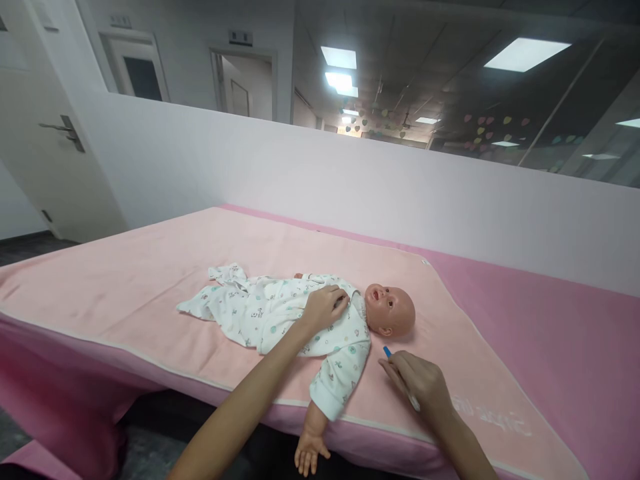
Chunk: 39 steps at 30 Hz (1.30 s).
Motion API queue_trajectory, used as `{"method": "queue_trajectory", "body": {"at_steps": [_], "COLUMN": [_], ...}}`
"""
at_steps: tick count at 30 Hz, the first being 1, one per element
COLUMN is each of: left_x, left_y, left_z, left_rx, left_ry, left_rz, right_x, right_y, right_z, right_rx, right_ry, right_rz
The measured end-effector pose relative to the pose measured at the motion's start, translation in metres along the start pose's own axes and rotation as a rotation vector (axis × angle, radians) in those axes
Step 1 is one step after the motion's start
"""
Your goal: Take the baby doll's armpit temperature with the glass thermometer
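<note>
A baby doll (391,312) lies on its back, its bald head to the right. It wears white printed baby clothes (280,310), with long sleeves and loose leg ends. My left hand (326,307) rests on the doll's chest, fingers curled and closed on the cloth near the front opening; a dark patch shows between the fingers. Beside the doll's shoulder, above the mat, my right hand (420,380) grips a slim white stick with a blue end (387,352), which looks like a digital thermometer. The doll's near arm (315,433) hangs over the table edge.
A peach mat (165,247) with pale edging covers much of the pink-covered table (540,300). Behind it runs a white wall (350,180) with a window above. At the left is a door (60,133) with a metal handle. The table's front edge lies close to me.
</note>
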<state>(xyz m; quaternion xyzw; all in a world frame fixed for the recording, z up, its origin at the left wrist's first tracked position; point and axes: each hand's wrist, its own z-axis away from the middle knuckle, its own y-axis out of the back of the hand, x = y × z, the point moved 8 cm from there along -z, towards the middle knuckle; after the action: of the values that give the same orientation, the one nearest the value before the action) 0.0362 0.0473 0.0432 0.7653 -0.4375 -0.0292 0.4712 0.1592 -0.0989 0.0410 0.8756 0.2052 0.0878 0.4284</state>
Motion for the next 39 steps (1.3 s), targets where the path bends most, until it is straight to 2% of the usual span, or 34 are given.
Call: {"method": "queue_trajectory", "body": {"at_steps": [3,7,12,17,22,27,29,31,34,39], "left_x": [0.002,0.003,0.006,0.01,0.009,0.005,0.002,-0.003,-0.008,-0.008], "left_y": [0.001,0.0,0.001,0.004,0.003,0.0,-0.002,-0.006,-0.01,-0.008], "left_z": [0.001,0.002,0.003,0.003,0.003,0.003,0.002,0.001,0.0,0.0], "left_rx": [-0.011,-0.042,-0.03,-0.028,-0.055,-0.053,-0.044,-0.038,-0.037,-0.035], "left_ry": [-0.014,-0.007,-0.065,-0.103,-0.106,-0.117,-0.101,-0.075,-0.052,-0.038], "left_rz": [0.01,-0.018,-0.018,0.022,0.058,0.093,0.106,0.108,0.092,0.133], "right_x": [0.014,0.033,0.047,0.043,0.029,0.003,-0.007,-0.008,-0.003,0.003], "right_y": [-0.014,-0.023,-0.021,-0.015,-0.004,-0.021,-0.029,-0.041,-0.061,-0.075], "right_z": [0.019,0.029,0.038,0.037,0.013,-0.052,-0.08,-0.1,-0.107,-0.091], "right_rx": [-0.039,-0.108,-0.122,-0.092,0.0,0.067,0.205,0.326,0.443,0.468], "right_ry": [0.062,0.033,-0.042,-0.061,-0.097,-0.04,-0.031,-0.116,-0.285,-0.389], "right_rz": [0.048,0.007,-0.027,-0.061,-0.121,-0.19,-0.331,-0.436,-0.506,-0.578]}}
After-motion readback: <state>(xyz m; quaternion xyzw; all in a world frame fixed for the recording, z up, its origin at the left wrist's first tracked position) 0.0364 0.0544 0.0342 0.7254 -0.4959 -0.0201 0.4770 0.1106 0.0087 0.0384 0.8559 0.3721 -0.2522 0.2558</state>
